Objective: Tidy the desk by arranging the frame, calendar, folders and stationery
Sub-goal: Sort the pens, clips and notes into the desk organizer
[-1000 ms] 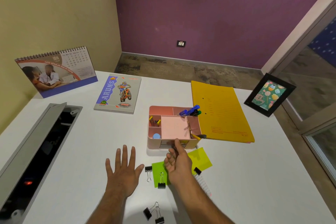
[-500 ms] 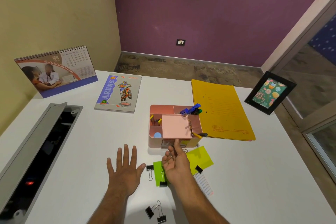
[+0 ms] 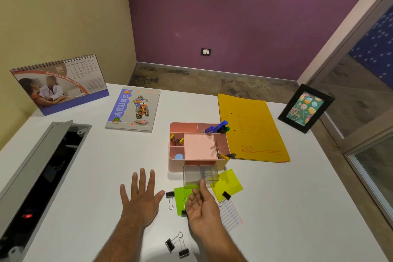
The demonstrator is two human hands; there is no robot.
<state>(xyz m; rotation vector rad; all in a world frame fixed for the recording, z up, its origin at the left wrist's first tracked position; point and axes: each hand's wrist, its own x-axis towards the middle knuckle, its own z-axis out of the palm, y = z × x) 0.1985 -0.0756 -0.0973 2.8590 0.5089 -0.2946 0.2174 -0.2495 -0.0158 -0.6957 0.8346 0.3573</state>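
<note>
While the left hand (image 3: pixel 142 200) lies flat and spread on the white counter (image 3: pixel 297 208), grip wide with nothing in it, the right hand (image 3: pixel 202 208) has its thumb tip on the front lip of a clear plastic drawer (image 3: pixel 201 174) that sticks out of the pink organizer (image 3: pixel 198 147); the other fingers are loose and curled, so it's a narrow pinch at most and I can't tell if it really holds the drawer. Organizer is a boxy plastic tray with compartments, pens (image 3: pixel 217 128) poking over its back right corner. Its right side touches the yellow folder (image 3: pixel 253 130), which lies flat. Green sticky notes (image 3: pixel 227 184) and black binder clips (image 3: pixel 177 244) sit scattered along the near edge, pretty cramped there. Glossy notebook (image 3: pixel 134 109) lies flat at the back left, the spiral calendar (image 3: pixel 60 84) stands at the far left corner, and the black frame (image 3: pixel 306 108) leans at the right edge. Left side has an open cable hatch (image 3: pixel 42 176) with a grey metal lid. Most open room is the bare stretch on the near right, plus the patch between notebook and hatch.
</note>
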